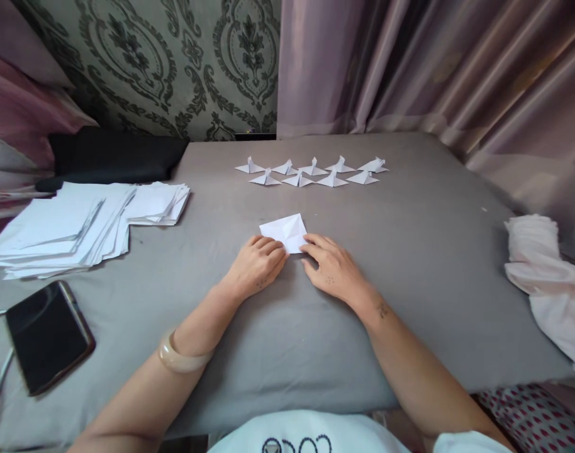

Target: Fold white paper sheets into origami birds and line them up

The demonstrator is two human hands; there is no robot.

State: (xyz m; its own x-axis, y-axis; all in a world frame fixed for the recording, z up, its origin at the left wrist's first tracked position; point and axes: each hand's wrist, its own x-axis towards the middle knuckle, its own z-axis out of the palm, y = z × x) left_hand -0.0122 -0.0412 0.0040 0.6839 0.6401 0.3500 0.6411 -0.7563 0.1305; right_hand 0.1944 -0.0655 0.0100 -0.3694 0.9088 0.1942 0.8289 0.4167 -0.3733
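Observation:
A partly folded white paper [287, 230] lies flat on the grey cloth-covered table [410, 264], a little beyond the centre. My left hand [256, 264] presses its near left edge with curled fingers. My right hand [328, 267] pinches the near right corner with the fingertips. Both hands rest on the table, almost touching each other at the paper's near point. A pale bangle [181, 358] sits on my left wrist.
Several finished folded paper figures [313, 171] stand in two rows farther back. A spread stack of white sheets [80, 223] lies at the left, a dark phone [46, 333] nearer left, a black cushion [112, 157] behind. Bunched pale cloth [547, 270] lies at the right edge.

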